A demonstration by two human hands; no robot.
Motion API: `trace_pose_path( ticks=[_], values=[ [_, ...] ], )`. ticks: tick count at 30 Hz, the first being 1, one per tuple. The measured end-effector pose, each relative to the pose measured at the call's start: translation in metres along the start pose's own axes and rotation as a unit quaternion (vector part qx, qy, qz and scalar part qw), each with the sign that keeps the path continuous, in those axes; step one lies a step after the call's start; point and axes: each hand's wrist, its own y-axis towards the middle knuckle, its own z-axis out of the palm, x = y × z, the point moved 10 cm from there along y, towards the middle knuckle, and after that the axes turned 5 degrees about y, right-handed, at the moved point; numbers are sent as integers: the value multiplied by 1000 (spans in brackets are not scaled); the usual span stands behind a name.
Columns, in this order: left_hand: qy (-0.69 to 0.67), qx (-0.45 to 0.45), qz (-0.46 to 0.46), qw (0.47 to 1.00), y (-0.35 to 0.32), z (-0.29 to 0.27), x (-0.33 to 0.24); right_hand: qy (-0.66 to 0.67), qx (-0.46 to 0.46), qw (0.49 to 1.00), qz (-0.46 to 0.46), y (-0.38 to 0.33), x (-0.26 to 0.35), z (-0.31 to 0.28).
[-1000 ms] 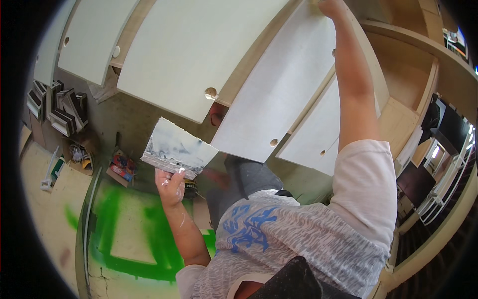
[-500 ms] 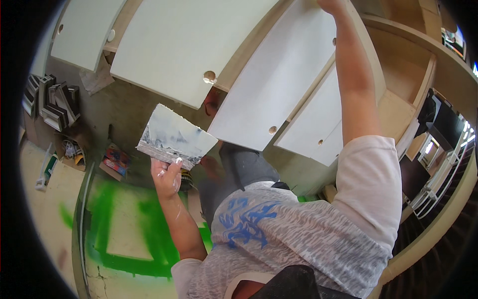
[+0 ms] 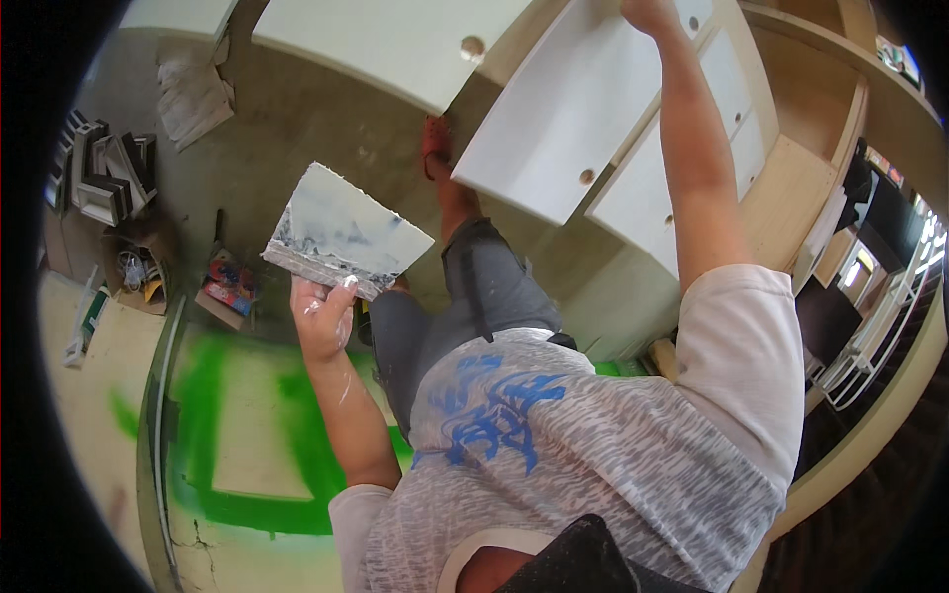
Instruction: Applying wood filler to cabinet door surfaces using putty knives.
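Left hand (image 3: 324,318): fingers grasp the board (image 3: 341,222) by its near edge, thumb over the upper face; white smears mark fingers and forearm
Board: in the left hand, over the floor and well apart from the panels; pale paste coats its face, with a grey, ragged crust along the near edge
Right hand (image 3: 650,14): at the top edge of view, over the far part of the narrow panel (image 3: 563,109); fingers look curled, but I cannot tell whether they grasp anything
Since a second ago: both white panels sit higher in view and more floor shows below the wide panel (image 3: 386,40); the board is higher too and slightly further left, its grip the same; a red shoe (image 3: 435,143), mostly hidden then, shows now with the lower leg
In the way: the right forearm crosses the small panel (image 3: 633,203) and hides part of it; the board covers a patch of floor
Left side: a stack of frames (image 3: 109,178), with an open box (image 3: 138,267) just below and a colourful carton (image 3: 229,287) near it
Floor: green paint (image 3: 267,514) in broad bands, below the left hand in view
Right side: a bare wood cabinet (image 3: 796,128), a white rack (image 3: 880,336) beyond it
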Motion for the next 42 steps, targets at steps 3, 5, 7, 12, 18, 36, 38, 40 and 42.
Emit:
trace_pose_path(
  ticks=[3, 5, 7, 12, 18, 36, 38, 40, 42],
  values=[
    [15, -5, -10, 1000, 3, -2, 0, -22, 14, 999, 38, -6, -15, 15],
    [28, -3, -19, 999, 1, -6, 2, -48, 16, 999, 15, -14, -12, 27],
    [42, -2, -31, 999, 0, -8, 2, -74, 20, 997, -6, -27, -10, 38],
    [63, -33, -43, 996, -2, -16, 2, -62, 81, 995, 7, -72, 17, 59],
    [61, -16, -65, 996, -1, -20, 4, -15, 98, 991, 93, -138, 52, 97],
    [-61, 140, -31, 988, 8, 87, -19, 377, -184, 904, -78, -280, 207, -90],
    [-68, 183, -48, 980, 9, 127, -17, 399, -265, 855, -199, -307, 228, -139],
    [-75, 224, -67, 969, 5, 171, -23, 390, -286, 832, -273, -323, 242, -167],
    [-86, 259, -54, 961, -3, 203, -41, 367, -301, 806, -353, -340, 258, -189]
  ],
)
